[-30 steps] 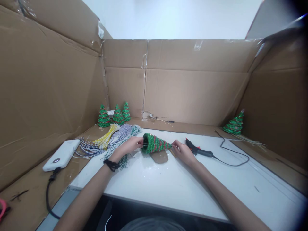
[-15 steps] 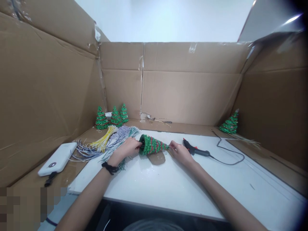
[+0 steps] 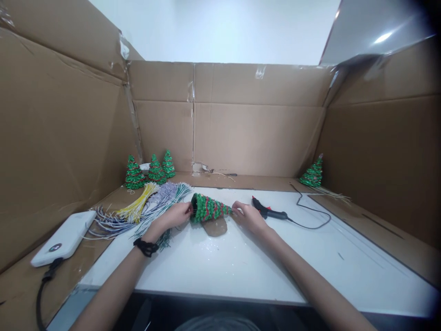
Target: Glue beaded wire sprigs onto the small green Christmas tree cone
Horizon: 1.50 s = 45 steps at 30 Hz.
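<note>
A cone-shaped green Christmas tree with bumpy, glittering tiers and red garland bands (image 3: 211,208) lay on its side at the middle of a glossy white work board (image 3: 213,264), its hollow base facing left and its tip right. It looked light and hollow, probably firm enough through the core but easily crushed at the textured tiers, so the rim and the tip seemed the kindest places to take hold. The person's left hand (image 3: 177,214), with a black braided band at the wrist, had its fingers close together at the hollow rim; whether they held the rim or something thin inside could not be told. The right hand (image 3: 250,218) pinched the pointed tip with thumb and fingers nearly meeting. Just below the tree, partly covered by it, was a rounded brown cardboard piece (image 3: 217,228). Right of it lay a black glue gun with a red trigger (image 3: 274,214), its dark cord looping away. On the left were a yellow-and-white bundle of thin stems (image 3: 138,204) and a pale purple bundle of stems (image 3: 166,195). Three small green trees (image 3: 156,171) stood behind these, a fourth green tree (image 3: 312,173) far right, and a white power bank (image 3: 65,239) far left, with brown cardboard walls (image 3: 255,138) around.
</note>
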Each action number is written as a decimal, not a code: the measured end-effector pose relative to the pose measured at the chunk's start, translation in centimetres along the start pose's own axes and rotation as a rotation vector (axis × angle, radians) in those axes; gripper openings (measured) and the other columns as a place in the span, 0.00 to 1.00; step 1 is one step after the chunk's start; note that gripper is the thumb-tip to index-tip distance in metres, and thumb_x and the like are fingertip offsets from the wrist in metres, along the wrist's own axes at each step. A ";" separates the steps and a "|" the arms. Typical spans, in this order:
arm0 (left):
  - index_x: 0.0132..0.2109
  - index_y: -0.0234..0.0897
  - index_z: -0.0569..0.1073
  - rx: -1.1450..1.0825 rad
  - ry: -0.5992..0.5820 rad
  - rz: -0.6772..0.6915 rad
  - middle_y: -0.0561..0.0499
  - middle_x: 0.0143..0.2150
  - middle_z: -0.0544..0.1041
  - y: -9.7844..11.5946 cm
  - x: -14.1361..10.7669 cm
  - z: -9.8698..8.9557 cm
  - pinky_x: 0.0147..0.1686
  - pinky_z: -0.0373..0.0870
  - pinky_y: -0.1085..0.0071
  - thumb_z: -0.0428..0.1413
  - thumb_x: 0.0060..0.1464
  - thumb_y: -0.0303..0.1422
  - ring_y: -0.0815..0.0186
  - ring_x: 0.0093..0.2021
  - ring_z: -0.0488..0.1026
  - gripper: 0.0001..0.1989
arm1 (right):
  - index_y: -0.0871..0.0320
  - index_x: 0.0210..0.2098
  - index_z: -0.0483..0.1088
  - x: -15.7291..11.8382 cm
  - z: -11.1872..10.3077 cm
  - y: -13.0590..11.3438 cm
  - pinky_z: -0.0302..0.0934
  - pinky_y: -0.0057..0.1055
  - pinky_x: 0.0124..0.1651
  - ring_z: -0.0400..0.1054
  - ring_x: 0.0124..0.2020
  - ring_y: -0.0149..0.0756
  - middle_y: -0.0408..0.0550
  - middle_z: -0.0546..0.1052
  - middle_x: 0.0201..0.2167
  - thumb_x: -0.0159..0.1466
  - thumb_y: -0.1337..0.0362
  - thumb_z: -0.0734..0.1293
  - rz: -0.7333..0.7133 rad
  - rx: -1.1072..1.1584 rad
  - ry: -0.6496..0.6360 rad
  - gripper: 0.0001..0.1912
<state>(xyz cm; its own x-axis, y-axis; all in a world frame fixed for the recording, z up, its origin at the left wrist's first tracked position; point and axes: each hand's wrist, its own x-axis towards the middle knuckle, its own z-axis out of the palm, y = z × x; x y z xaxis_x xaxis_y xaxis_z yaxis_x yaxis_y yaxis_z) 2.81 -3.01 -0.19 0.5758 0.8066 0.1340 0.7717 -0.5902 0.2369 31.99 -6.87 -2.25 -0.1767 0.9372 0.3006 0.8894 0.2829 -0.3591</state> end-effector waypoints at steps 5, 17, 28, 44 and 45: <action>0.36 0.37 0.69 -0.081 -0.034 -0.015 0.46 0.37 0.76 -0.3 -0.1 -0.3 0.35 0.63 0.70 0.45 0.55 0.32 0.61 0.37 0.71 0.10 | 0.57 0.34 0.69 0.0 -1.8 0.7 0.53 0.28 0.33 0.68 0.32 0.38 0.51 0.76 0.32 0.63 0.64 0.55 -0.029 -0.032 -0.089 0.12; 0.34 0.37 0.66 -0.186 -0.080 -0.064 0.48 0.32 0.74 0.5 -0.3 -0.6 0.34 0.63 0.70 0.43 0.53 0.31 0.63 0.34 0.69 0.08 | 0.58 0.35 0.72 0.3 -2.5 1.3 0.54 0.29 0.39 0.67 0.39 0.40 0.52 0.76 0.37 0.63 0.62 0.57 -0.069 -0.031 -0.062 0.13; 0.40 0.36 0.64 -0.165 -0.088 -0.095 0.44 0.37 0.74 -0.1 0.1 0.5 0.37 0.64 0.67 0.38 0.57 0.36 0.59 0.37 0.70 0.13 | 0.56 0.36 0.73 0.6 -1.7 1.2 0.54 0.27 0.35 0.69 0.37 0.38 0.50 0.78 0.37 0.64 0.61 0.58 -0.046 0.021 -0.079 0.13; 0.53 0.36 0.62 -0.091 -0.071 -0.098 0.39 0.47 0.74 0.5 -0.5 0.3 0.41 0.65 0.65 0.36 0.60 0.37 0.56 0.43 0.72 0.19 | 0.60 0.31 0.71 0.8 -1.9 2.1 0.56 0.30 0.37 0.67 0.33 0.38 0.50 0.75 0.31 0.65 0.58 0.54 -0.064 0.127 -0.037 0.18; 0.53 0.36 0.62 -0.080 -0.063 -0.101 0.39 0.47 0.74 0.6 -0.5 0.3 0.41 0.66 0.64 0.36 0.60 0.38 0.55 0.43 0.72 0.20 | 0.60 0.31 0.71 0.8 -1.9 2.0 0.56 0.30 0.37 0.67 0.33 0.38 0.50 0.75 0.31 0.65 0.59 0.54 -0.069 0.122 -0.027 0.18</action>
<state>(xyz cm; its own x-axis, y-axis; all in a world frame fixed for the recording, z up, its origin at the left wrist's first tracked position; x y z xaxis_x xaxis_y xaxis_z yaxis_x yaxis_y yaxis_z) 3.07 -3.79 -0.40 0.5139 0.8566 0.0460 0.8040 -0.4997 0.3223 34.38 -5.93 -1.07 -0.2486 0.9193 0.3050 0.8169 0.3682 -0.4440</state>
